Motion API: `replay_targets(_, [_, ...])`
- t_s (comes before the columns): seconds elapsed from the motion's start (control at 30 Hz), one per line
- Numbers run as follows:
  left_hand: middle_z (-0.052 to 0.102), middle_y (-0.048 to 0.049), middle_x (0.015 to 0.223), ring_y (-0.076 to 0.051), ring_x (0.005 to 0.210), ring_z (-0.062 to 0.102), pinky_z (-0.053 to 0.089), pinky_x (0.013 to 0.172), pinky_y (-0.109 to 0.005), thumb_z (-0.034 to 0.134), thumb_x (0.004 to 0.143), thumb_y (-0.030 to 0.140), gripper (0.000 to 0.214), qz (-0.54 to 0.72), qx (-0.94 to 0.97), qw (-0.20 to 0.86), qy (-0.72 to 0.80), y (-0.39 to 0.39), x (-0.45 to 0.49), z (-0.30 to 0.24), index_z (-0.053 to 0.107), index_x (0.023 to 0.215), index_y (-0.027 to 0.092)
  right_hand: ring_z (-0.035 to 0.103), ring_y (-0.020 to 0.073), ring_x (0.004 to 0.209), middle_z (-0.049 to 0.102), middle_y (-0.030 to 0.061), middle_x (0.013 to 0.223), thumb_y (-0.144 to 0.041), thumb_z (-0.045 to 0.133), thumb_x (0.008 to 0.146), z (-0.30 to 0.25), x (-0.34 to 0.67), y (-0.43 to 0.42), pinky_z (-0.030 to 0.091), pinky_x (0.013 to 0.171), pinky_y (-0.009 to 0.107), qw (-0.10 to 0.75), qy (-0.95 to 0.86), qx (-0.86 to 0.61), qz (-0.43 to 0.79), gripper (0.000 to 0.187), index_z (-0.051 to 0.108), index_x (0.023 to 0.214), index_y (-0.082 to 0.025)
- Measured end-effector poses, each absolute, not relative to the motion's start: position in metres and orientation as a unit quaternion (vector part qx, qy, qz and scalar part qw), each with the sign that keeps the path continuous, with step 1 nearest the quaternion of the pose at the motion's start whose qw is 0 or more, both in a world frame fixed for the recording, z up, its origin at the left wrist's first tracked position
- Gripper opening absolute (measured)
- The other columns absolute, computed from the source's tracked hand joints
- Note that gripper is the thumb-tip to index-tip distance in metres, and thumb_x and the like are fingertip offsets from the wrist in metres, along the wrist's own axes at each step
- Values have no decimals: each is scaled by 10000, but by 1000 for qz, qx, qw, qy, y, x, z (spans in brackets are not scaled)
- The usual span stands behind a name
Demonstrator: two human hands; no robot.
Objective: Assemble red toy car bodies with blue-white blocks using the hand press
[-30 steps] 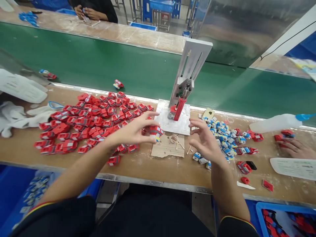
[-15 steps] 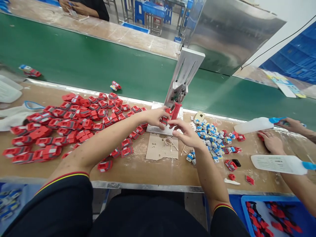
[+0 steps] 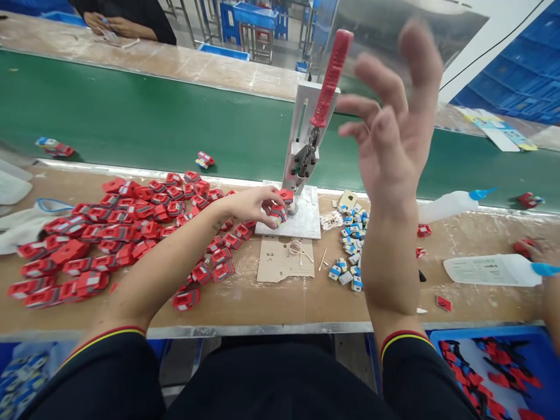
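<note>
My left hand [image 3: 258,205] is closed on a small red and grey toy vehicle piece [image 3: 279,214] at the base of a metal toggle press [image 3: 301,157]. Close by the fingers is another red part [image 3: 286,196], in front of the press's lower end. The press's red handle [image 3: 331,81] points up. To the right of that handle my right hand [image 3: 394,111] is raised, its fingers spread and blurred, with nothing in it. Under the press lies a metal base plate [image 3: 306,224].
Many red vehicle pieces [image 3: 118,227] cover the left bench. Right of the press are cotton swabs [image 3: 331,220] and blue-and-white pieces [image 3: 350,239]. Torn cardboard [image 3: 280,262] lies in front. A white bottle [image 3: 485,270] and a co-worker's hand [image 3: 545,251] are at right. Behind runs a green belt [image 3: 166,111].
The press handle has swung from low to upright. My right hand has risen from beside it and opened. My left hand has drawn slightly left and down with the red vehicle piece.
</note>
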State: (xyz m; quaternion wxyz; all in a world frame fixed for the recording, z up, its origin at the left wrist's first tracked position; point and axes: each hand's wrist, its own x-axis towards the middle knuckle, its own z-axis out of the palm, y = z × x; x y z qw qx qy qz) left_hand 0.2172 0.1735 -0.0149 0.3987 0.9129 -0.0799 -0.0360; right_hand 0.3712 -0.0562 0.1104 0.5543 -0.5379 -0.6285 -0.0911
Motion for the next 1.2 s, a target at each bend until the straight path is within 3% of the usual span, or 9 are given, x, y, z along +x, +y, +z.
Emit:
replay_targets(0.1, [732,-67,1067,-203,878,684,580,815,-341,960,708,455,471,-48,845,525,-94,171,194,-10,820,1099,234,740,157,952,723,27,1229,-512,699,1028,55,347,-82,647,700,283,587,-595,-540,-102,387,627,1379,-367])
replay_targets(0.23, [759,-94,1129,-230,910,755,648,838,-386,1041,638,403,476,-83,698,701,-118,147,172,-8,832,1032,236,751,160,945,742,43,1161,-418,755,994,-12,307,-105,649,697,275,550,-535,-641,29,340,660,1291,-284])
replay_targets(0.4, [716,-134,1375,-312,1074,789,695,873,-406,1085,573,333,519,-90,625,757,-166,118,168,-12,850,1026,239,786,192,1002,789,72,1160,-426,835,929,-32,278,-111,691,753,303,596,-496,-624,94,408,693,1271,-254])
replay_targets(0.53, [648,-135,1519,-372,1290,731,680,1003,-445,1080,592,300,519,-40,623,756,-198,109,171,-23,859,1061,262,810,192,1009,812,89,1204,-242,768,969,-27,264,-114,706,724,291,599,-479,-639,-50,261,738,1227,-258])
replay_targets(0.7, [490,-135,1720,-401,1364,706,682,995,-445,1054,642,238,503,-19,619,769,-159,106,162,-29,845,1098,269,831,236,981,842,75,1086,-88,734,920,-30,266,-124,742,796,393,490,-502,-620,-350,466,699,1349,-268])
replay_targets(0.9, [836,-37,1268,-257,971,856,719,885,-387,985,787,267,453,48,540,838,-61,111,146,-31,786,1185,353,826,220,1065,866,33,1097,-147,744,963,-43,281,-147,748,733,385,410,-513,-572,-491,428,586,1335,-287])
replay_targets(1.0, [866,11,1125,-229,857,853,710,713,-299,985,790,326,443,64,532,845,-5,113,144,-29,772,1171,395,828,213,1054,868,-1,1109,-138,755,945,-49,290,-158,738,684,380,405,-518,-569,-494,525,503,1354,-349])
replay_targets(1.1, [861,37,1095,-230,859,843,684,637,-273,1005,751,326,463,90,554,825,68,116,145,-27,767,1134,431,828,249,1022,859,29,1125,-205,733,963,-46,319,-164,727,761,455,398,-531,-636,-394,402,564,1287,-372])
replay_targets(1.2, [842,37,1137,-266,1020,834,712,788,-360,1003,723,281,483,121,555,813,129,118,152,-30,730,1100,411,801,243,961,841,79,1156,-245,680,979,-35,377,-152,673,868,454,347,-523,-759,-171,146,685,1119,-287])
